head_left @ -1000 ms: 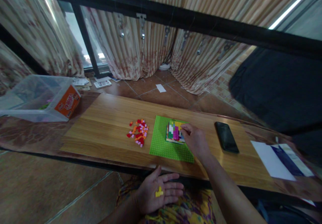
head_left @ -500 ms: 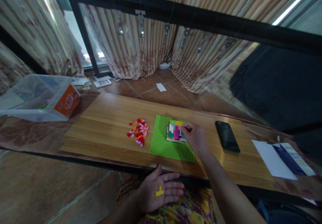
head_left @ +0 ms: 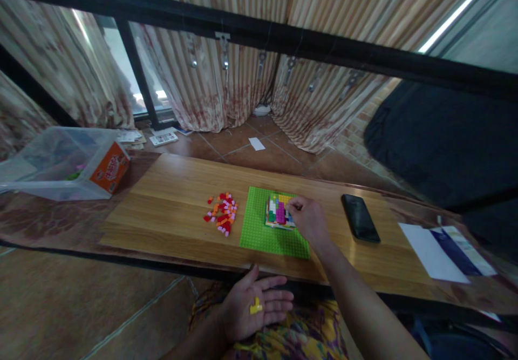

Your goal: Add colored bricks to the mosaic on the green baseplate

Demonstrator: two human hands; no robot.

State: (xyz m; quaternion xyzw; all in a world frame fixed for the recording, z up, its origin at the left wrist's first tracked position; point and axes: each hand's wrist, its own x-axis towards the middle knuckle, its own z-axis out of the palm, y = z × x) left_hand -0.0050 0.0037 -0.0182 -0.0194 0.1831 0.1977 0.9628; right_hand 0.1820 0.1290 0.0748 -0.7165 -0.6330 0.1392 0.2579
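Many loose bricks (head_left: 222, 213) and a phone (head_left: 360, 218) flank the baseplate (head_left: 253, 236) on the counter (head_left: 165, 203). The bin (head_left: 84, 190), cut off at left, holds blurred green and pink pieces (head_left: 73, 175). Yellow bricks (head_left: 254, 310) lie on the spread left hand (head_left: 243, 307); the right hand (head_left: 309, 221) covers part of the baseplate's stack (head_left: 280, 212); whether it pinches anything, I cannot tell.

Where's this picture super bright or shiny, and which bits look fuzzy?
In the head view, a white strip glows at upper right; the wooden board has a pale sheen at its far left; lettering on the orange label and the yellow bricks in the left hand look fuzzy.
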